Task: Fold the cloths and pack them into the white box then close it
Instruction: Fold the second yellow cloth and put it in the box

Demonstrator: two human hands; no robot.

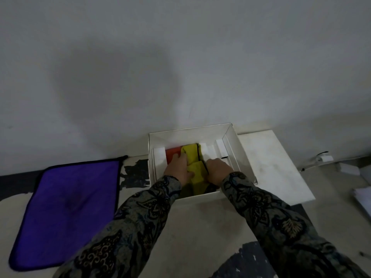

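The open white box point(192, 133) stands against the wall. Inside it lies a folded yellow cloth point(195, 167) with a dark edge, and an orange-red cloth point(172, 153) shows to its left. My left hand point(177, 169) lies on the yellow cloth's left side, fingers reaching onto the orange-red one. My right hand point(217, 170) grips the yellow cloth's dark right edge with curled fingers. A purple cloth point(68, 207) with black trim lies flat on the surface at left, unfolded. The box's white lid point(275, 169) lies flat to the right of the box.
The wall rises right behind the box. A white cable and small plug point(321, 158) lie at the far right, with papers point(363, 197) at the right edge. The work surface is pale with dark worn patches point(136, 173).
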